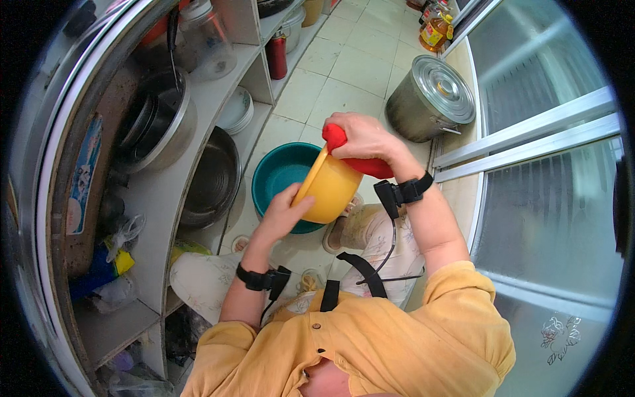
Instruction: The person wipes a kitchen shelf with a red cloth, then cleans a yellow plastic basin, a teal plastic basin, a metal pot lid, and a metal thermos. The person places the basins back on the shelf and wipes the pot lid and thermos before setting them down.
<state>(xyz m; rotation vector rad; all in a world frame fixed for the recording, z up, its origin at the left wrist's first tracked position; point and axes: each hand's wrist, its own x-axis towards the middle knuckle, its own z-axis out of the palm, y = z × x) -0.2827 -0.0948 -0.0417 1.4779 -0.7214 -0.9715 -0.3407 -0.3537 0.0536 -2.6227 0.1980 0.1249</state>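
A yellow plastic basin (333, 191) is tilted on its side above a green plastic basin (280, 171) that stands on the tiled floor. My left hand (286, 211) grips the yellow basin's rim at its lower left, thumb on the outer wall. At the rim's upper end is my right hand (354, 134), closed on a red cloth (369, 166) that is bunched over the rim and hangs behind the wrist along the basin's outer side. The inside of the yellow basin faces away and is hidden.
Left of me, open shelves hold a dark metal wok (211, 178), stacked plates (238, 111), a metal basin (186, 124) and a red flask (277, 55). A lidded metal pot (429, 99) stands by the sliding glass door (545, 208). Behind it are oil bottles (434, 33).
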